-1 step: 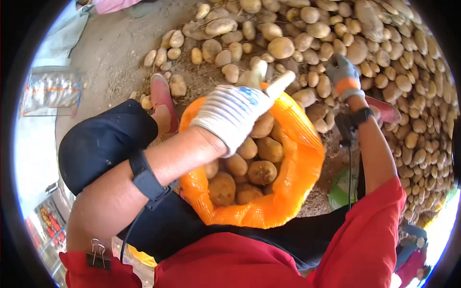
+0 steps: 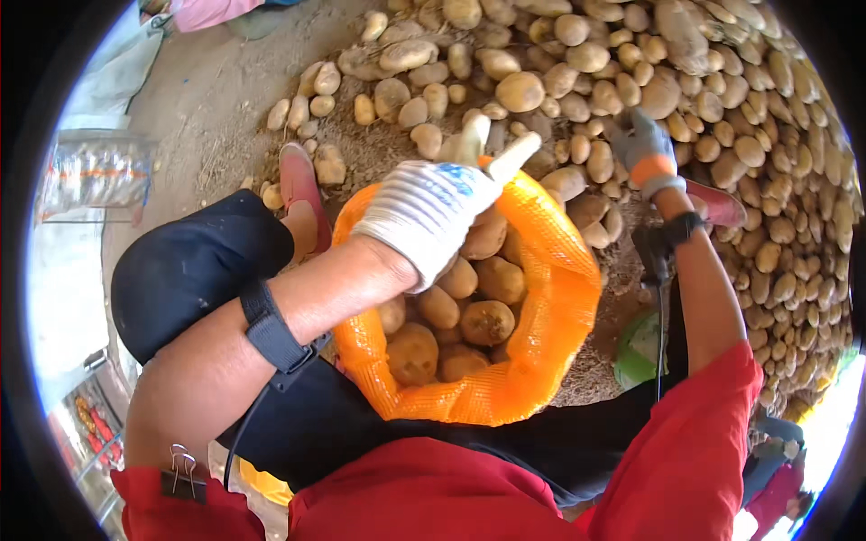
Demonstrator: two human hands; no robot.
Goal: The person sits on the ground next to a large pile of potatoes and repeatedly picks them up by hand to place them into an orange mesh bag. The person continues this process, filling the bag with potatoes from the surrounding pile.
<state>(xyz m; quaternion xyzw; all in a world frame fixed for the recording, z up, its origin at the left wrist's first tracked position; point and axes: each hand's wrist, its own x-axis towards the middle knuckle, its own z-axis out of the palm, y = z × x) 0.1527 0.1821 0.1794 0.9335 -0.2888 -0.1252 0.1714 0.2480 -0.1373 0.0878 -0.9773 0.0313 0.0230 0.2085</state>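
An orange mesh bag [image 2: 564,316] stands between my legs with its mouth wide and its rim folded outward. Inside it lie several potatoes [image 2: 487,323]. My left hand [image 2: 433,212], in a white glove with blue-grey stripes, reaches across the bag's mouth to its far rim; the fingers and thumb stretch out apart, with nothing seen between them. To the right of the bag, my right hand [image 2: 646,151] wears a grey glove with an orange band. It is low at the edge of the potato pile [image 2: 722,117], and its fingertips are blurred against the potatoes.
Loose potatoes [image 2: 392,99] lie on the dirt floor beyond the bag. My pink shoes [image 2: 302,185] flank it on both sides. A green bag-like thing [image 2: 638,350] rests by my right leg. A wire rack [image 2: 95,176] stands at far left. Another person [image 2: 778,478] shows at lower right.
The whole view has shifted slightly. Both hands keep nearly the same places relative to the bag and the pile.
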